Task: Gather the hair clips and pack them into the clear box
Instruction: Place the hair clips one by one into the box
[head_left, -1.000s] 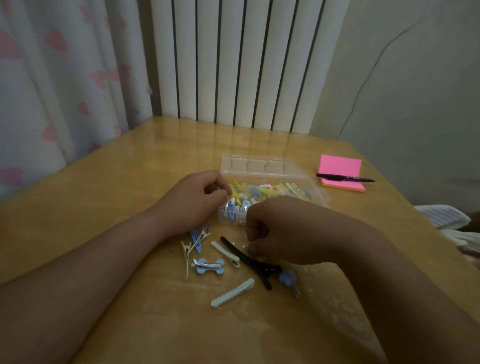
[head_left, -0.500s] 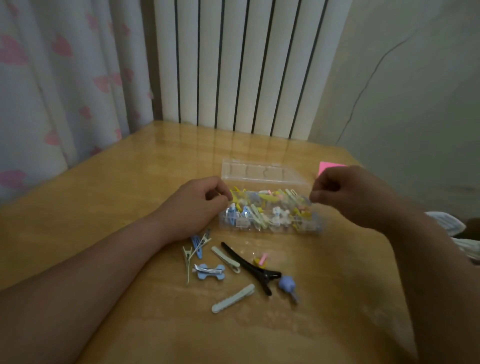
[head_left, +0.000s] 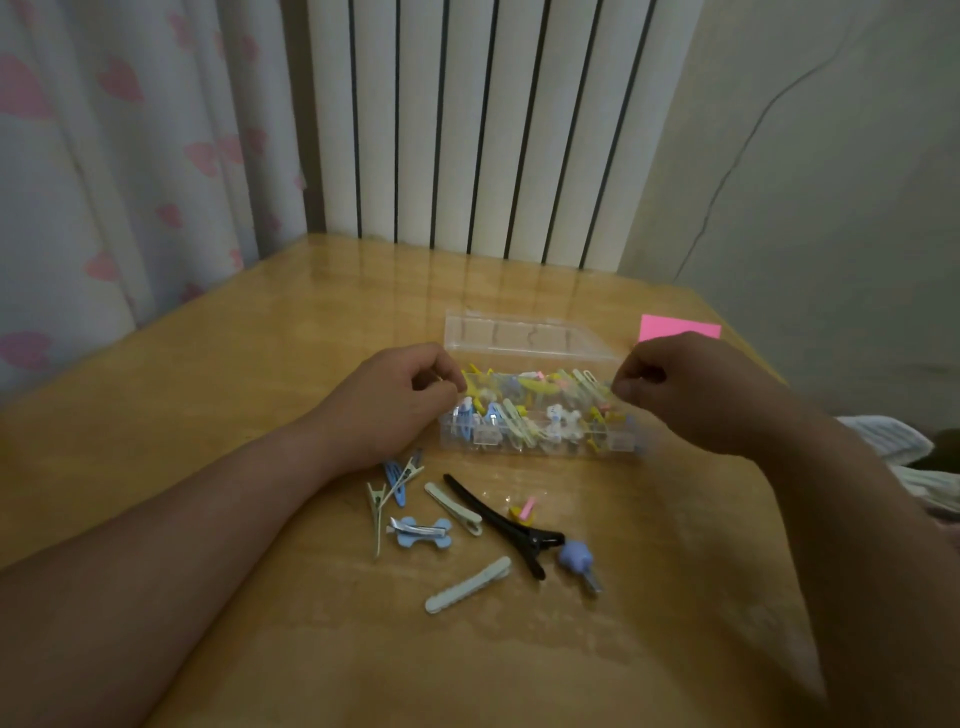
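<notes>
Clear box (head_left: 540, 439): open on table (head_left: 208, 415), part-filled. Loose clips (head_left: 423, 532): unmoved before it. Left hand (head_left: 395, 400): unchanged, curled at box's left end. Right hand (head_left: 691, 395): risen from loose clips to box's right end, curled; I cannot tell either's grip.

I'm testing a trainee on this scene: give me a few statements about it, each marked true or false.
The clear box stands with its lid open. True.
The black clip lies inside the box. False: it lies on the table, in front of the box.
The blue bone-shaped clip lies on the table. True.
The pink notepad sits left of the box. False: it is to the right, behind the right hand.
</notes>
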